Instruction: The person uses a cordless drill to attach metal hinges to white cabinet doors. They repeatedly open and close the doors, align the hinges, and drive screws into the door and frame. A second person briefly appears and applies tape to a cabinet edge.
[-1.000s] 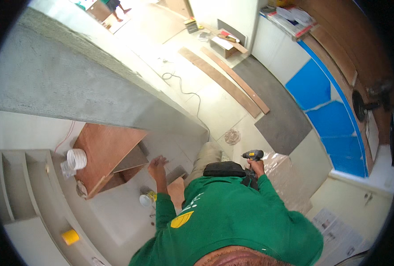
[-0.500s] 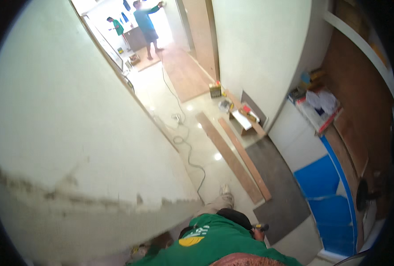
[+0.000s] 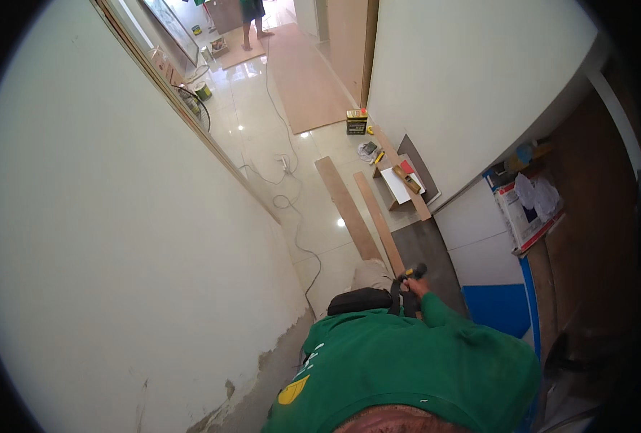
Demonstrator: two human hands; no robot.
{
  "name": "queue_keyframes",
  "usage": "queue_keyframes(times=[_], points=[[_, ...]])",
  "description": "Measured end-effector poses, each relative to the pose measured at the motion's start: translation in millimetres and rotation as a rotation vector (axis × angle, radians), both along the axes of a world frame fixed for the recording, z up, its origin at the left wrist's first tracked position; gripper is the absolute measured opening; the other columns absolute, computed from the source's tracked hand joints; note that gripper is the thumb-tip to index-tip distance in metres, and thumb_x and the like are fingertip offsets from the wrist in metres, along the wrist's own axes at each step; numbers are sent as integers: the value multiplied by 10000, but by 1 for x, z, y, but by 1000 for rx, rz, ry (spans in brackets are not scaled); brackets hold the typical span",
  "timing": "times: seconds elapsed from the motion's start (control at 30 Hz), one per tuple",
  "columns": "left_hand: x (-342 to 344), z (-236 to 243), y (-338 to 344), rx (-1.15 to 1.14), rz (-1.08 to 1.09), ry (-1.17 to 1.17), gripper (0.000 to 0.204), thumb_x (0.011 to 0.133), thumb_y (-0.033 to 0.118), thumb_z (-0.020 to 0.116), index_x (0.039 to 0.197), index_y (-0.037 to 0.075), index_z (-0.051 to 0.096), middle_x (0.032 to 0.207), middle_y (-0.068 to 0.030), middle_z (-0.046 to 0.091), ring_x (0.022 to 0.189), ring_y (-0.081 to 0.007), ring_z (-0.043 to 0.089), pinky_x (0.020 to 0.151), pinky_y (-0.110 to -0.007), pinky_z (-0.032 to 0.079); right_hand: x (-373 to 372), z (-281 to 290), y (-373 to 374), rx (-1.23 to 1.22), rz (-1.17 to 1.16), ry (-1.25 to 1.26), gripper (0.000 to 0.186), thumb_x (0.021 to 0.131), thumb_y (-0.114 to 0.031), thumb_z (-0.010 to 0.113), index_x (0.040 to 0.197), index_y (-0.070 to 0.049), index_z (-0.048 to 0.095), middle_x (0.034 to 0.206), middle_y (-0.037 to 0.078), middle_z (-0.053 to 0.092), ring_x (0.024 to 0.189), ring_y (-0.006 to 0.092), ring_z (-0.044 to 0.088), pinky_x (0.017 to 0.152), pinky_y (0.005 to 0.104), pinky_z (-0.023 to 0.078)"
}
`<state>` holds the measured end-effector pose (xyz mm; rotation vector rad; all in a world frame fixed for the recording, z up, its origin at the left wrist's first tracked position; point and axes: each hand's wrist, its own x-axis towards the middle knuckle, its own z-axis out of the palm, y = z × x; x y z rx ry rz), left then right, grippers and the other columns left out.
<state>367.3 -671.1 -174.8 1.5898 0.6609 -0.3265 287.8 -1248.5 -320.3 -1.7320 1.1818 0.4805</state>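
Note:
My right hand (image 3: 417, 286) is beside my right hip, its fingers wrapped round a black and yellow tool that looks like a cordless drill (image 3: 415, 272). The tool's dark end points to the right, over a dark grey sheet (image 3: 427, 249) on the floor. A black waist bag (image 3: 360, 302) hangs at the front of my green shirt. Just ahead of me lie a wide wooden strip (image 3: 345, 206) and a narrower wooden strip (image 3: 375, 216), nearly parallel. My left hand is out of view.
A hand plane (image 3: 407, 179) rests on a white board by the right wall. A grey cable (image 3: 299, 242) loops over the tiles. Further off are a tin (image 3: 356, 123), a large wooden panel (image 3: 302, 83) and another person's legs (image 3: 252, 29). Blue-edged shelving (image 3: 497, 307) stands at right.
My view has tilted down and turned, showing more of my shirt and less of the far room. My right hand has come forward and up with the drill, clear of my side.

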Motion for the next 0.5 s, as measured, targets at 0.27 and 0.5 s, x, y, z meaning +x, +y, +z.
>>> queue_keyframes(times=[0.27,0.5], points=[[26,-14,-50,-51,60,29,360,992,161,636,1296,-26,677,1329,-181,607,1259,-261,538,1077,-425,400,190,84,7,-41,126,-159,373,814,-266,890,843,69,728,709,154,715,619,226,728,614,424,595],[141,31,-128,15,57,-170,284,1017,130,641,1245,-25,711,1230,-154,684,1163,-223,622,1013,-376,477,296,125,9,-154,379,-89,448,769,-353,894,940,48,789,819,162,780,709,256,773,697,401,621]])
